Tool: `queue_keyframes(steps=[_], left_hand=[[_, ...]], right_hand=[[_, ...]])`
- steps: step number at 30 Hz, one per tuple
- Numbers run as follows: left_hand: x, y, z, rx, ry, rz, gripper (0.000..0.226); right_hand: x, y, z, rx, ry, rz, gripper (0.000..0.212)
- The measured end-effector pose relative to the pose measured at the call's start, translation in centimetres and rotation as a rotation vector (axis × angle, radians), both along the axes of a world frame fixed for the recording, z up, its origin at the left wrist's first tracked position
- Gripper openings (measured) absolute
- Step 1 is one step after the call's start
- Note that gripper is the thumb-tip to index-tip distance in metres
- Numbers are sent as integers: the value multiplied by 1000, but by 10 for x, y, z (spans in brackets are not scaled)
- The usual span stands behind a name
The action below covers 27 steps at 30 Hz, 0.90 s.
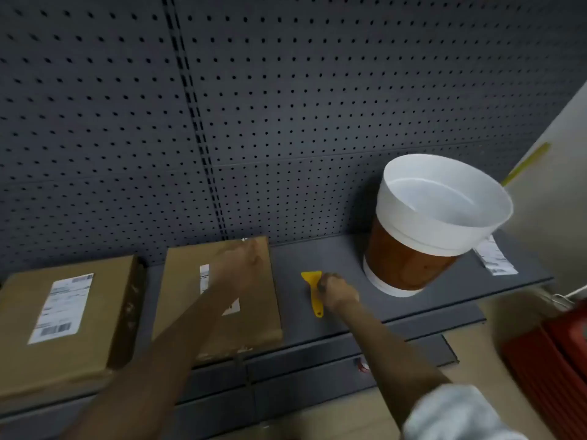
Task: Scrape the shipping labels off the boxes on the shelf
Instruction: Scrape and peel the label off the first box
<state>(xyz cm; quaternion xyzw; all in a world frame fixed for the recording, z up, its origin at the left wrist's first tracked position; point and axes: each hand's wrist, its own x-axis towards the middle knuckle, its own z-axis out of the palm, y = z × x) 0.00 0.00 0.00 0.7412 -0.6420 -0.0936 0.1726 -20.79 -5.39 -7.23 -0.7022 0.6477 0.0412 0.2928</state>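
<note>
Two flat cardboard boxes lie on the grey shelf (317,249). The left box (104,281) carries a whole white shipping label (60,308). On the middle box (254,315), the label (204,274) is mostly hidden under my left forearm. My left hand (244,263) rests palm-down on the far part of this box, holding nothing. A yellow plastic scraper (313,289) lies on the shelf just right of the box. My right hand (336,290) has its fingers curled onto the scraper's right edge.
A white and orange bucket (413,258) stands on the shelf at the right, with a loose white label (494,258) flat behind it. Grey pegboard (286,106) backs the shelf. A red crate (552,360) sits low at the right, and lower shelves (317,369) jut out below.
</note>
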Motion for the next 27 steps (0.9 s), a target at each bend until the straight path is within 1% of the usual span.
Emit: queue_keyframes(steps=[4, 7, 9, 12, 14, 16, 19, 22, 25, 27], left_hand=[[9, -17, -21, -31, -15, 33, 18], [24, -22, -42, -65, 74, 49, 24], [34, -22, -50, -46, 75, 75, 21], [40, -23, -54, -35, 84, 103, 13], [42, -22, -55, -27, 94, 113, 11], [42, -22, -54, -24, 118, 108, 12], [47, -20, -50, -34, 124, 114, 18], [50, -13, -43, -36, 114, 130, 18], [52, -2, -32, -67, 117, 132, 16], [54, 8, -24, -88, 143, 144, 16]], right_hand=[[9, -8, -21, 59, 44, -62, 55], [10, -15, -35, 106, 75, -64, 58], [10, -21, -39, 121, 86, -67, 58], [14, -28, -42, 154, 94, -55, 48], [17, -28, -40, 171, 103, -58, 50], [15, -29, -41, 170, 87, -57, 49], [14, -31, -41, 146, 13, -41, 33], [15, -28, -19, 100, -62, -31, 16], [26, -24, 19, -23, -174, -32, 4], [37, -21, 39, -50, -261, 5, 8]])
